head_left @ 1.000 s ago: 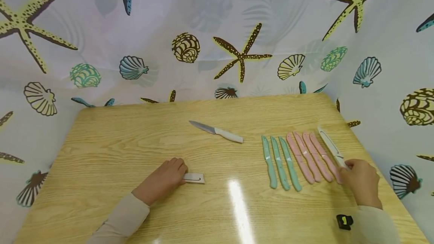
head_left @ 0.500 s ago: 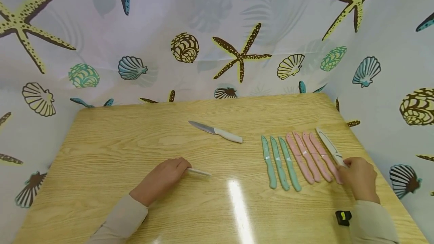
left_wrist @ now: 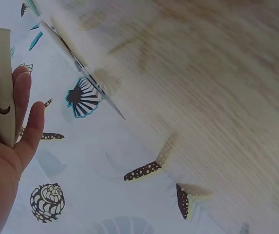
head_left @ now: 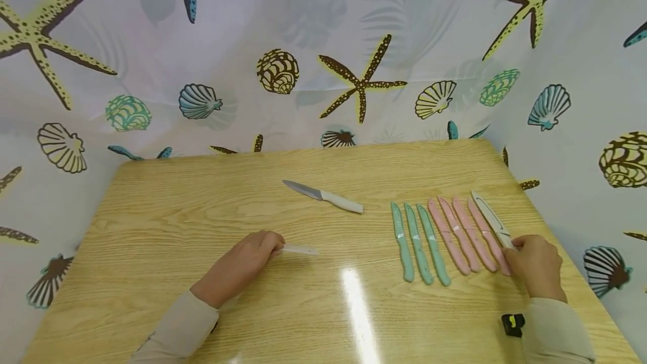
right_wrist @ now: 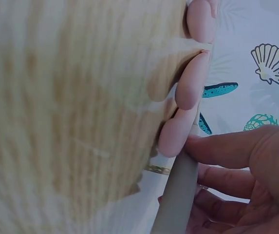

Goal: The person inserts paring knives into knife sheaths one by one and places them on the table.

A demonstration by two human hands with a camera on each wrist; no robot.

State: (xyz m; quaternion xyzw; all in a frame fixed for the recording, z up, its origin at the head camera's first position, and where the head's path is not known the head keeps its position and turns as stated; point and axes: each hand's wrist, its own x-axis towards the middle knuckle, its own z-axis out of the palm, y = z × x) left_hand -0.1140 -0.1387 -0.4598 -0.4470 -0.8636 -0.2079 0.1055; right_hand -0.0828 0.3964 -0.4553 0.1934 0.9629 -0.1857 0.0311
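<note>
My left hand [head_left: 247,263] pinches a white knife sheath [head_left: 300,250] between thumb and fingers; in the left wrist view the slotted sheath [left_wrist: 3,83] points up from the palm. Beyond it lies a bare-bladed knife with a white handle [head_left: 342,202], its blade [head_left: 301,189] pointing left. At the right, my right hand [head_left: 537,265] holds the handle of a sheathed white knife [head_left: 490,215]. That knife lies alongside the rightmost pink knife [head_left: 489,235]. The right wrist view shows the pale handle [right_wrist: 176,200] under the thumb and fingers.
Several pink knives [head_left: 450,235] and three green knives [head_left: 408,240] lie side by side in a row left of my right hand. A small black object [head_left: 513,324] is by the right sleeve. Shell-print cloth [head_left: 227,55] stands behind the wooden table [head_left: 202,195].
My left hand has turned the sheath from flat to nearly edge-on and its end has moved slightly right and away. The white knife under my right hand has shifted slightly left, against the pink knives.
</note>
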